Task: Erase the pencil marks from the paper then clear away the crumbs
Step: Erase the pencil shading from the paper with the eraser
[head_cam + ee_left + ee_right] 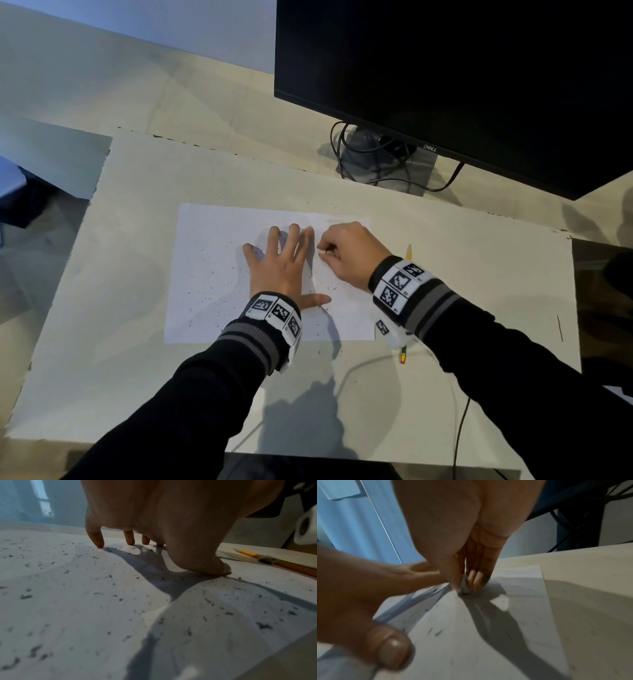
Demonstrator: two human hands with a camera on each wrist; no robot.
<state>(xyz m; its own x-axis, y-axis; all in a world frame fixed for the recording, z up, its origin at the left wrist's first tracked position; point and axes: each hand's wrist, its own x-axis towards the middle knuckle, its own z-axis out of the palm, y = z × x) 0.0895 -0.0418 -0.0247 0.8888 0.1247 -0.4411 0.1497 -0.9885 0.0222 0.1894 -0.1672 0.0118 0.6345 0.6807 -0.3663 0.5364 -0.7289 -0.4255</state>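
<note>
A white sheet of paper (212, 274) lies on the desk, strewn with dark eraser crumbs (205, 298). My left hand (291, 260) lies flat on the sheet with fingers spread, and its fingertips (99, 543) and thumb press the paper (68, 601) down. Just to its right, my right hand (325, 251) pinches a small grey eraser (464, 585) between thumb and fingers. The eraser's lower end touches the paper (488, 642) near the left index finger. From the head view the eraser is mostly hidden by the fingers.
A yellow pencil (409, 251) lies on the desk along the paper's right edge, partly under my right wrist, and shows again in the left wrist view as the pencil (283, 566). A black monitor (445, 85) with its stand and cables (383, 161) stands at the back right.
</note>
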